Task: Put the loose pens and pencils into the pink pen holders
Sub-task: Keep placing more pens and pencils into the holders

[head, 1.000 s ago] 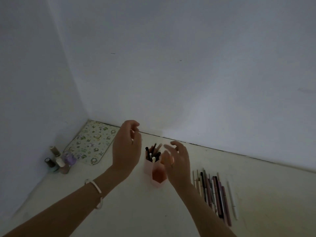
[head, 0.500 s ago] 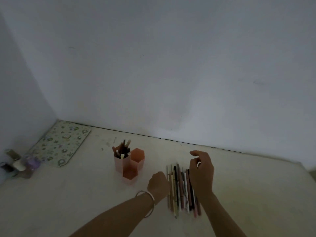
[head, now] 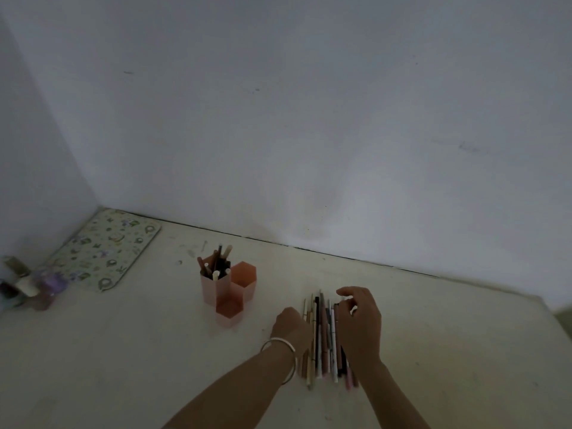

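Near the right of the pale surface (head: 123,351), a row of loose pens and pencils (head: 322,335) lies side by side between both hands. The left hand (head: 291,328), fingers curled, touches the row's left edge, and the right hand (head: 360,323) curls over its right edge. Whether either grips anything cannot be told. Pink hexagonal plastic pen holders (head: 229,286) stand farther left, one holding upright pens.

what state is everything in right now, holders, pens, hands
tall holder, upright, filled with standing pens
back holder, upright, looks empty
front holder, upright, looks empty
loose pens, lying flat in a row between the hands
left hand, at the row's left edge, fingers hidden, grip unclear
right hand, over the row's right edge, fingers curled, grip unclear
mat, flat in the corner
small bottles, upright, blurred
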### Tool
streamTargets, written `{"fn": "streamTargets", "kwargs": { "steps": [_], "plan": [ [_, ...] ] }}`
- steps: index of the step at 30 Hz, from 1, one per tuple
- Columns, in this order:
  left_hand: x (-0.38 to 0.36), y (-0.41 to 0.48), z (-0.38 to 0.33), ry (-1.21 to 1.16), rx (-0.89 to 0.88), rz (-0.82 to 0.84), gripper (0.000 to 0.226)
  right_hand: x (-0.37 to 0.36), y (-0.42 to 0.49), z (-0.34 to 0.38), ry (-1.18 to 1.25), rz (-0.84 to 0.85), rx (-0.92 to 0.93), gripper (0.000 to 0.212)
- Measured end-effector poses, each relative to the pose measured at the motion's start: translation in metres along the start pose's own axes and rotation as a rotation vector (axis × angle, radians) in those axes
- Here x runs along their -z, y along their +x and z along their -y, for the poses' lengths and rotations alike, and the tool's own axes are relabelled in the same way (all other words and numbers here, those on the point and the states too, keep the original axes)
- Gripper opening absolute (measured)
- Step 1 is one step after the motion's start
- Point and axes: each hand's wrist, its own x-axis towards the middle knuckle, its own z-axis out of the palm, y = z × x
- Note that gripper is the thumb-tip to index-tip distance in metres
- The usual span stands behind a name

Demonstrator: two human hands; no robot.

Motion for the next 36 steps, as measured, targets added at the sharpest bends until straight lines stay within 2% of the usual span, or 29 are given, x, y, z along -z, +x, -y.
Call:
{"fn": "streamTargets", "kwargs": {
  "steps": [4, 10, 17, 20, 24, 27, 29, 30, 32, 36],
  "plan": [
    [-0.009, -0.009, -0.004, 0.130, -0.051, -0.112, 0.028, 0.003, -0.005, -0.005, -0.015, 0.011, -0.020, 0.024],
    [-0.017, -0.016, -0.012, 0.174, -0.024, -0.071, 0.026, -0.001, -0.014, -0.008, -0.018, 0.016, -0.032, 0.021],
    [0.006, -0.012, -0.005, 0.037, -0.129, -0.018, 0.023, 0.000, -0.013, -0.009, 0.004, 0.000, -0.078, 0.021],
    [0.050, -0.016, -0.017, -0.158, -0.272, -0.082, 0.012, -0.005, -0.012, -0.006, -0.001, 0.012, -0.116, 0.024],
    [0.137, -0.032, -0.033, -0.451, -0.596, -0.266, 0.007, -0.023, -0.016, -0.004, -0.181, 0.266, -0.209, 0.019],
    [0.189, -0.043, -0.033, -0.538, -0.715, -0.368, 0.013, -0.041, -0.027, 0.000, -0.259, 0.406, -0.241, 0.015],
    [0.209, -0.045, -0.027, -0.557, -0.710, -0.441, 0.008, -0.054, -0.037, 0.003, -0.327, 0.449, -0.194, 0.005],
    [0.217, -0.045, -0.022, -0.571, -0.694, -0.455, 0.006, -0.063, -0.041, 0.004, -0.374, 0.480, -0.165, 0.007],
    [0.224, -0.046, -0.014, -0.605, -0.650, -0.442, 0.003, -0.075, -0.048, 0.004, -0.457, 0.541, -0.140, 0.021],
    [0.233, -0.042, 0.004, -0.626, -0.596, -0.443, 0.009, -0.092, -0.052, 0.010, -0.548, 0.579, -0.067, 0.030]
  ]
}}
